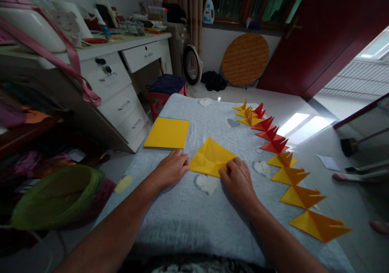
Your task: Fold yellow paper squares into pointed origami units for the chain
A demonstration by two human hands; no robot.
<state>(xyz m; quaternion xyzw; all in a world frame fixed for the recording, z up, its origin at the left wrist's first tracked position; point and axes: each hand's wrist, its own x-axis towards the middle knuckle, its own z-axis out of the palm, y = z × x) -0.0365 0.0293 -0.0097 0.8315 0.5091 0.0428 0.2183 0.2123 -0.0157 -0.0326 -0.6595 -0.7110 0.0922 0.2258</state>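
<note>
A sheet of yellow origami paper [209,156], creased and partly folded, lies on the cloth-covered table between my hands. My left hand [174,168] has its fingers closed at the paper's left corner. Curled fingers of my right hand [238,179] grip its right edge. Beyond my left hand rests a stack of square yellow paper [168,132], with thin edges of other colours showing beneath. Along the right side stand folded yellow paper cranes [306,196] and red paper cranes [270,133], with several more yellow ones at the far end.
The table has a pale blue heart-patterned cloth [188,216]. Left of it are a green-lined bin [57,196] and a white desk with drawers [109,82]. A stool [166,85] stands past the far left corner, near an open washing machine [191,64].
</note>
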